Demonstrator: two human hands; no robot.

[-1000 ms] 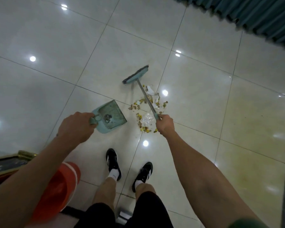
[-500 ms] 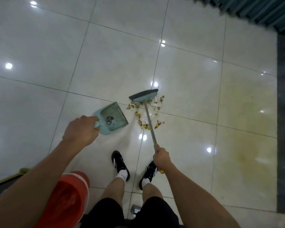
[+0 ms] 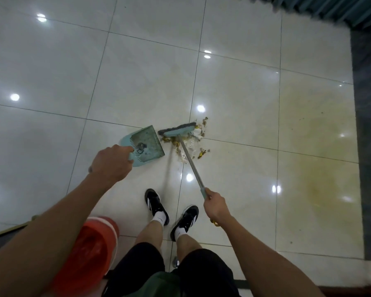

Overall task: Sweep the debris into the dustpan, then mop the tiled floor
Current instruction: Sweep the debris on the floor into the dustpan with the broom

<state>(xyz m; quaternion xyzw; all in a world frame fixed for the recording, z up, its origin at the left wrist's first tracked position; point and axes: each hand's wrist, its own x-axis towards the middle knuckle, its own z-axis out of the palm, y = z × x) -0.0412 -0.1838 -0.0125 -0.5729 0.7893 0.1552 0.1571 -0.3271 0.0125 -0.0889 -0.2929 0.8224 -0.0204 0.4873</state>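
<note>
Head view: a person stands on a tiled floor (image 3: 137,71) with a dustpan and a broom.

The glossy pale tiles carry a yellowish stain (image 3: 308,146) to the right, and a dark border strip (image 3: 368,146) runs along the right edge. A red bucket (image 3: 90,251) sits at lower left, beside the person's legs and black shoes (image 3: 156,205). The teal dustpan (image 3: 145,145) lies on the floor with its mouth facing right, a few dark bits in it; the left hand (image 3: 110,162) grips its handle. The broom (image 3: 179,130) head sits just right of the dustpan, its grey handle slanting down into the clenched right hand (image 3: 215,205). The debris (image 3: 193,144), yellow-brown scraps and white paper, lies under and around the broom head, just beside the dustpan's mouth.
</note>
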